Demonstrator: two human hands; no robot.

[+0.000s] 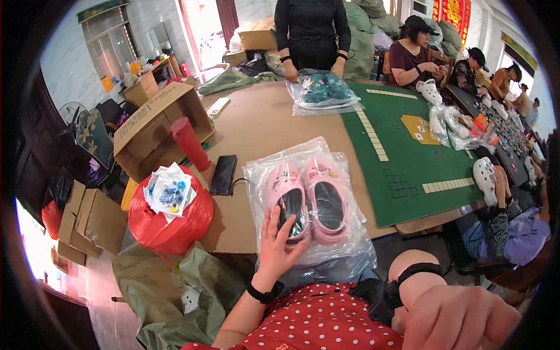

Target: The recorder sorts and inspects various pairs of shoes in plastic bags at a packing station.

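A pair of pink clogs (327, 201) with small charms lies side by side on the brown tabletop, with clear plastic bags (291, 153) around and under them. My left hand (279, 242) rests on the near end of the left clog, fingers spread over its opening and nothing gripped. Close to the camera at the lower right, my right hand (461, 318) is raised off the table with its fingers curled. Its fingertips and anything in them are hidden. Dark bands circle both my wrists.
Left of the clogs are a phone (223, 175), a red bottle (191, 144), a red twine roll (175, 216) bearing charms, and an open carton (163, 125). A green mat (402, 163) lies right. Across, a person holds bagged green clogs (322, 88); others work at right.
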